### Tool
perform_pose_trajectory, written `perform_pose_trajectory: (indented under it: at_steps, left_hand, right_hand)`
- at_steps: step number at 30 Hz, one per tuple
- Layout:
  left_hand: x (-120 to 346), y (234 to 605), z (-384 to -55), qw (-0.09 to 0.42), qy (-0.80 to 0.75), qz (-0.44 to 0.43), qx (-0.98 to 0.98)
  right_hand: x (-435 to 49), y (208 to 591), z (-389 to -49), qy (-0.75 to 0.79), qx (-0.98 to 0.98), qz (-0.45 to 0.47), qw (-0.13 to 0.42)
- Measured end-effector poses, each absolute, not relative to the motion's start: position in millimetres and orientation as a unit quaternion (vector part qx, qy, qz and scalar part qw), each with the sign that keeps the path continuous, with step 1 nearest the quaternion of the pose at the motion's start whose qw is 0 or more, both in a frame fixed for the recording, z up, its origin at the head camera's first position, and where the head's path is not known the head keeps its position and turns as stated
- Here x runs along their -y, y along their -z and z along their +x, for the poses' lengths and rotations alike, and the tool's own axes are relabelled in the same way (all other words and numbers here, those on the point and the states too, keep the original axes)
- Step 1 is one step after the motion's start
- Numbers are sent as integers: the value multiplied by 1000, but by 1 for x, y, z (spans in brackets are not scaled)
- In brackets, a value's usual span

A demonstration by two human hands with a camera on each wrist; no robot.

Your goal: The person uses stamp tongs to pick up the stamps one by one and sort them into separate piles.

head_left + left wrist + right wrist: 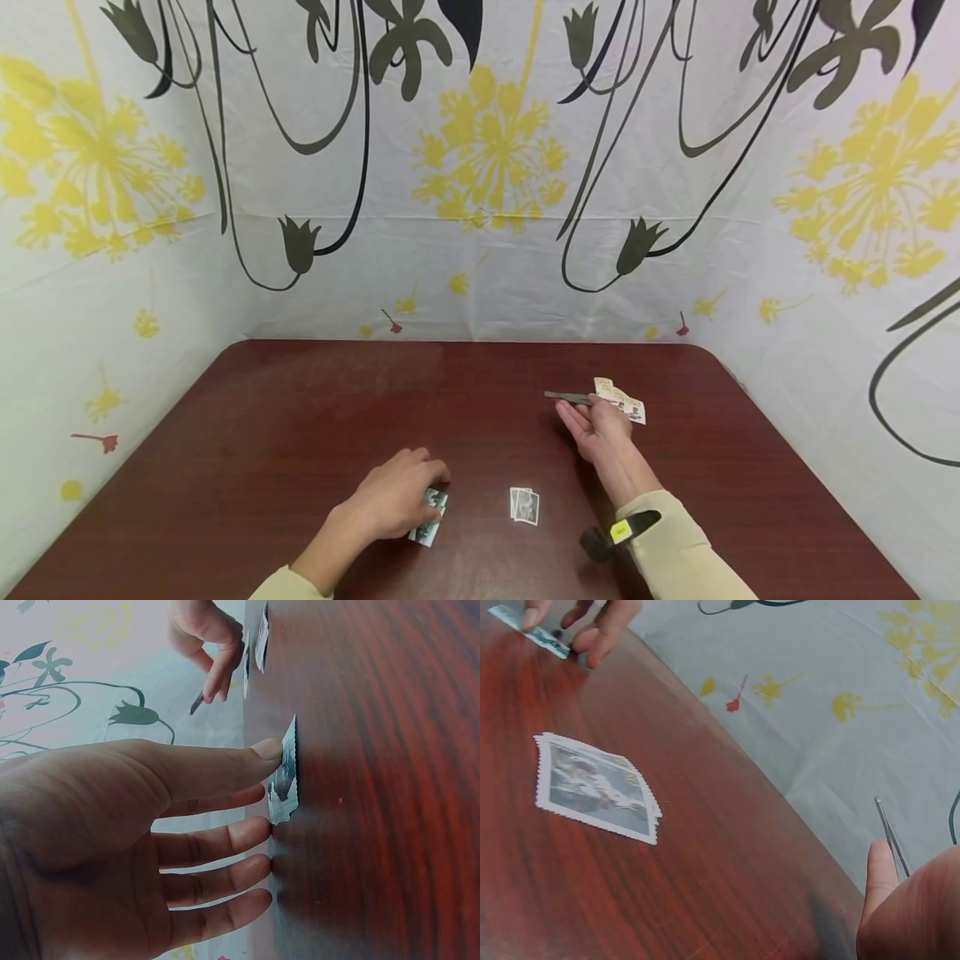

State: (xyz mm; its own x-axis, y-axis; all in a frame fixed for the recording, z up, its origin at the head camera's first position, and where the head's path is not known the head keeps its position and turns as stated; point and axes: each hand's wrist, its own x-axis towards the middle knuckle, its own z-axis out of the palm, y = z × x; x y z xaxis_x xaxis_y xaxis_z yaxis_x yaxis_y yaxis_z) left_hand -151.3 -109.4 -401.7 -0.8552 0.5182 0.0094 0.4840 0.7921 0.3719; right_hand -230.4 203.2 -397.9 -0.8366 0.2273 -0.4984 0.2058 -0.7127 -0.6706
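My left hand (396,493) is low over the table at the near middle. Its thumb lies on a green postage stamp (284,780), and the index fingertip is at its far side. The other fingers reach down towards the wood, as the left wrist view shows. My right hand (602,431), palm turned up, holds thin metal tweezers (567,397) that point left. Beyond that hand are cream stamps with orange print (622,401), partly covered by it in the head view. Between the hands lie overlapping grey stamps with white perforated borders (598,789).
The dark red-brown table (360,400) has rounded far corners. A pale flower-printed cloth (480,275) rises behind it and along both sides. A black strap with a yellow label (622,531) is around my right wrist, over the sleeve.
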Motion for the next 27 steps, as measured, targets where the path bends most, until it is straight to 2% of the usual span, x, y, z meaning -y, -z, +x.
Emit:
perform_pose_trajectory:
  at_steps: [20,27]
  left_hand:
    - [109,401,-153,49,-176,268,-946]
    - [107,402,-152,36,-170,270,-947]
  right_hand:
    - [-202,411,-201,-819,525,-224,-61]
    - [-202,411,-192,-807,552,-191,-82]
